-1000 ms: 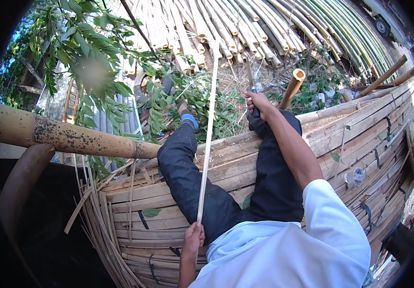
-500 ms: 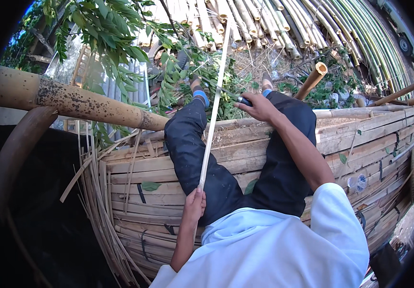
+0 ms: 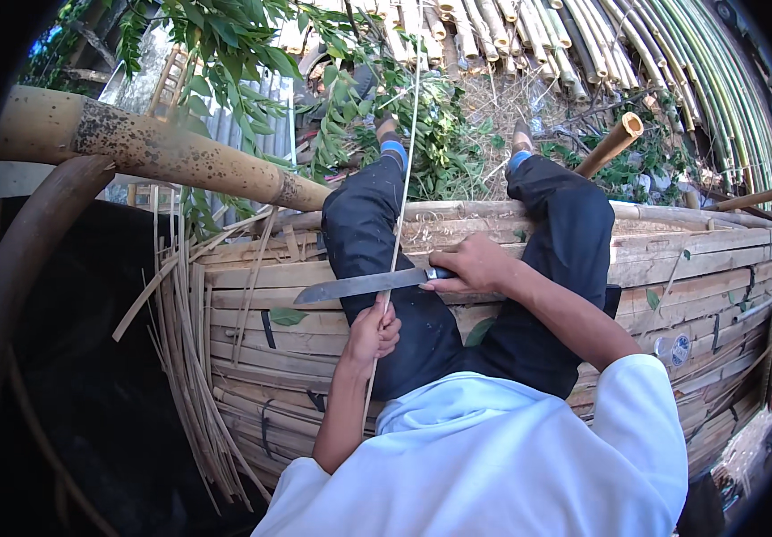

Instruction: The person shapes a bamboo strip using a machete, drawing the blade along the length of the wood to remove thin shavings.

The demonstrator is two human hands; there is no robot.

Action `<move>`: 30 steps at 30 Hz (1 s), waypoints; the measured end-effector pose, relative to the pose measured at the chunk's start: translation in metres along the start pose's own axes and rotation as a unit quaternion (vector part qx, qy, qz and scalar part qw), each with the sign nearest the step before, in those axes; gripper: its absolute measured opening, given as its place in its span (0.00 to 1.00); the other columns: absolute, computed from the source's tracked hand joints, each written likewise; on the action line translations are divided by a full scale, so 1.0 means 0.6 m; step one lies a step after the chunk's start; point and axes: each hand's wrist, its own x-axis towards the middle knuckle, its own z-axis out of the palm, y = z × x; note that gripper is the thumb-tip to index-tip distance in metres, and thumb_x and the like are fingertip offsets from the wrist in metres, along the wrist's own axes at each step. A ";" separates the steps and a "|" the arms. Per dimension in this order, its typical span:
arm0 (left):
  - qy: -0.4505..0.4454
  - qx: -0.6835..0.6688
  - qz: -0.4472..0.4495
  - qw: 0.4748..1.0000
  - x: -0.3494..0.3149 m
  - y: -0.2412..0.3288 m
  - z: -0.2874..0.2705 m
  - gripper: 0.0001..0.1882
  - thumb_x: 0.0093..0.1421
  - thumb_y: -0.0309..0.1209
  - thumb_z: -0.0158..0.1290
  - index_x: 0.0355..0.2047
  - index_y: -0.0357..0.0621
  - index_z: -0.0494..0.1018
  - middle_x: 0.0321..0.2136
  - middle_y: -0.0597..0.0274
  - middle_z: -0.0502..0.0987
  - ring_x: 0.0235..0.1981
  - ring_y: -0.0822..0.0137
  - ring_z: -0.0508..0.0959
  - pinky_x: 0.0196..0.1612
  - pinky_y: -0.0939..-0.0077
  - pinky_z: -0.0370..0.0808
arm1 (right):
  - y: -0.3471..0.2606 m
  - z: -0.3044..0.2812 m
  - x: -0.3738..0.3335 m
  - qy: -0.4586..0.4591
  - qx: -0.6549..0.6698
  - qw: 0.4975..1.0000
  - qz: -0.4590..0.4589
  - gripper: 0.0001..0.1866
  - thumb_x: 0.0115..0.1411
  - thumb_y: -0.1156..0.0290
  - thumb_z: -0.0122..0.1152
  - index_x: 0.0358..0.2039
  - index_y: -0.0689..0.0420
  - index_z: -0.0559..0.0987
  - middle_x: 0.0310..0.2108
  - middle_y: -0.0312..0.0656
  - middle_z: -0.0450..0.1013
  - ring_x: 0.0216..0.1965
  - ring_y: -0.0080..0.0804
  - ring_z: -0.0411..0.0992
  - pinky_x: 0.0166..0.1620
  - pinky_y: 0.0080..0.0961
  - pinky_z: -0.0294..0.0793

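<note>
My left hand (image 3: 373, 336) is closed around a long, thin bamboo strip (image 3: 408, 152), which rises away from me over my left thigh. Its lower end runs down past my left forearm. In my right hand (image 3: 473, 265) is the dark handle of a large knife (image 3: 359, 285). The wide grey blade points left and crosses the strip just above my left fist. Blade and strip appear to touch, though the exact contact is too small to make out.
I sit on stacked bamboo slats (image 3: 252, 300). A thick bamboo pole (image 3: 189, 161) juts in from the left above a bundle of thin strips (image 3: 185, 385). Leafy branches (image 3: 243, 54) hang ahead. Bamboo poles (image 3: 672, 54) lie beyond, and a cut pole (image 3: 610, 146) sticks up at right.
My right hand has drawn the knife back toward me, close to my left hand. The strip now shows its narrow edge, and my left hand has moved slightly forward.
</note>
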 end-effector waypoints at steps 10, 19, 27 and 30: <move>0.007 0.018 -0.002 1.000 0.016 -0.003 0.020 0.23 0.70 0.50 0.32 0.22 0.52 0.56 0.11 0.78 0.50 0.08 0.84 0.47 0.09 0.86 0.42 | -0.012 0.014 0.000 -0.004 0.035 0.999 0.024 0.26 0.57 0.40 0.54 0.24 0.54 0.73 0.11 0.47 0.65 0.16 0.51 0.69 0.22 0.44 0.66; 0.060 0.066 0.005 0.996 0.022 -0.010 0.023 0.24 0.69 0.53 0.33 0.21 0.53 0.56 0.11 0.78 0.48 0.08 0.83 0.46 0.10 0.85 0.41 | -0.004 0.013 -0.001 -0.019 -0.044 0.998 0.046 0.27 0.57 0.39 0.52 0.23 0.53 0.74 0.10 0.47 0.66 0.16 0.51 0.69 0.21 0.43 0.67; 0.032 0.041 -0.015 0.999 -0.008 -0.037 -0.003 0.25 0.69 0.54 0.31 0.21 0.53 0.56 0.10 0.77 0.50 0.08 0.83 0.46 0.09 0.85 0.42 | 0.091 -0.049 0.016 0.009 -0.030 0.968 0.248 0.31 0.61 0.38 0.45 0.22 0.56 0.75 0.14 0.49 0.69 0.21 0.52 0.73 0.27 0.45 0.72; 0.042 0.037 -0.009 0.998 -0.004 -0.026 0.012 0.25 0.69 0.54 0.32 0.21 0.53 0.55 0.11 0.77 0.50 0.08 0.83 0.48 0.10 0.85 0.43 | 0.042 -0.020 0.013 -0.038 -0.003 0.989 0.146 0.31 0.60 0.37 0.46 0.23 0.56 0.76 0.14 0.51 0.69 0.21 0.53 0.73 0.28 0.47 0.71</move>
